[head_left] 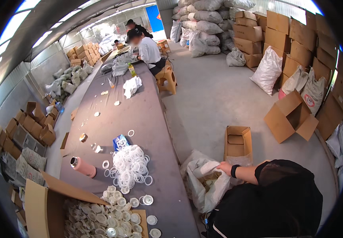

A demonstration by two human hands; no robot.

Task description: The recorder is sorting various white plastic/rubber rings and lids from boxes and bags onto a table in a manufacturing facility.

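Observation:
My right hand [224,168], with a dark band at the wrist, grips the rim of a white woven sack [205,200] standing beside the table. The fingers are closed on the bunched cloth, and the sack's mouth is held open. Pale pieces inside it show only in part. My left hand is out of view. On the table next to the sack, clear plastic caps [100,216] fill and spill out of an open cardboard box [40,206]. Beyond them lies a heap of white plastic rings [129,166], with a pink bottle [83,167] to its left.
The long table [139,115] has a grey-brown cover. An empty carton [238,158] stands beyond the sack, and an open box [290,117] lies to the right. Farther off, a person in white [149,49] sits at the table. Sacks [207,23] and cartons line the walls.

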